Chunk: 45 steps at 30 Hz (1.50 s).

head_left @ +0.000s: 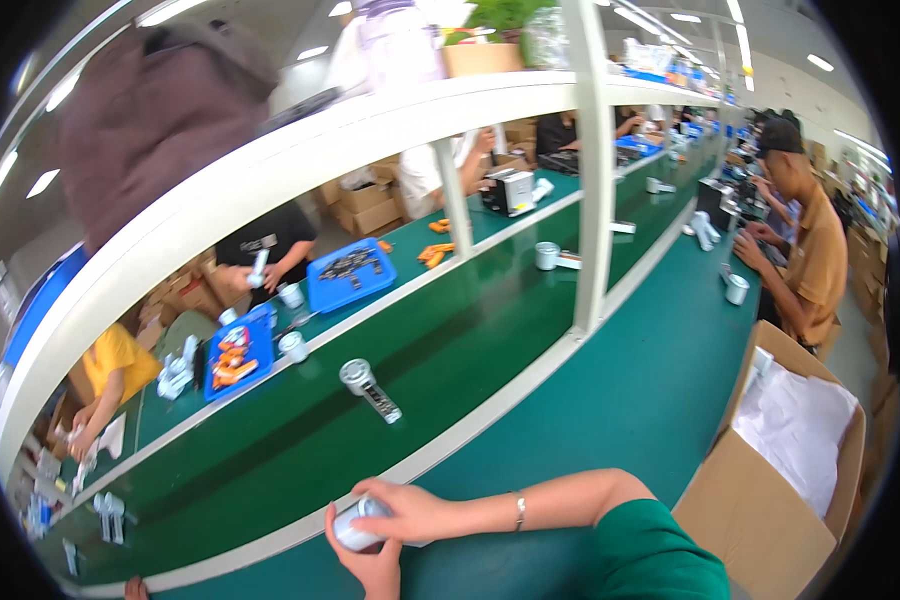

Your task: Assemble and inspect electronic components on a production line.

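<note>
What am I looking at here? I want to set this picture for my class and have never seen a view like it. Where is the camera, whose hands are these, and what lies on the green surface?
The camera sits on a person's head and looks down, and its wide lens bends straight lines. No machine is at work. The two bare hands at the bottom belong to the wearer: the left hand and the right hand together clasp a small silver cylinder. The right wrist has a bracelet. They work at a long green bench. Further along lies another silver cylinder part, and beyond it blue trays of small parts. An open cardboard box with white wrapping stands at the right. Other people sit across and along the bench.
</note>
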### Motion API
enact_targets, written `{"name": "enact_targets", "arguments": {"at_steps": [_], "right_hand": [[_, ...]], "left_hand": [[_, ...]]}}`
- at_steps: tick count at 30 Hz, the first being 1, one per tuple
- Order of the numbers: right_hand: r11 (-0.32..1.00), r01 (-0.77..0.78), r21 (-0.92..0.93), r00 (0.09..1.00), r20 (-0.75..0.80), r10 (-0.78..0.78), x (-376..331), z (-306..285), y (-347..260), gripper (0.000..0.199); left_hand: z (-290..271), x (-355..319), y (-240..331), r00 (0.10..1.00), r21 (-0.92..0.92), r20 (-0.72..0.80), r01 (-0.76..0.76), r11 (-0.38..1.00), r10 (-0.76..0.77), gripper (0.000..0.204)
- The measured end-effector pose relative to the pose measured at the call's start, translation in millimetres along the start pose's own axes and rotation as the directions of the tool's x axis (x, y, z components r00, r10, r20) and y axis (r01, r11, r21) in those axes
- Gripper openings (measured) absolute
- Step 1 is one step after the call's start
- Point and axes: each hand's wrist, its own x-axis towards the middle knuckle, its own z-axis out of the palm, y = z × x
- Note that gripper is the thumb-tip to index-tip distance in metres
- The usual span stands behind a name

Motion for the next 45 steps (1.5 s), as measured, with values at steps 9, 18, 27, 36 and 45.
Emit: {"name": "enact_targets", "arguments": {"at_steps": [9,18,27,36,45], "right_hand": [[0.662,-0.551,0.508,0.821,0.474,0.320,-2.9,15.4,40.7,0.041],[0.779,-0.401,0.482,0.913,0.274,0.301,-6.4,20.7,57.5,0.041],[0.878,-0.313,0.363,0.950,0.115,0.291,-10.7,20.7,47.0,0.036],[0.886,-0.277,0.371,0.961,0.083,0.265,-15.1,26.6,50.3,0.035],[0.928,-0.185,0.323,0.982,0.035,0.183,-16.9,27.4,49.3,0.036]], "left_hand": [[-45.1,29.4,-40.5,0.977,-0.315,0.138,0.200,0.928,-0.164,0.068],[-56.3,44.1,-49.5,0.956,-0.212,0.170,0.273,0.939,-0.240,0.076],[-49.7,42.7,-40.6,0.946,-0.173,0.210,0.286,0.943,-0.248,0.061],[-48.0,41.5,-42.3,0.947,-0.204,0.194,0.296,0.933,-0.257,0.060],[-48.6,40.0,-45.4,0.938,-0.215,0.222,0.312,0.925,-0.265,0.067]]}}
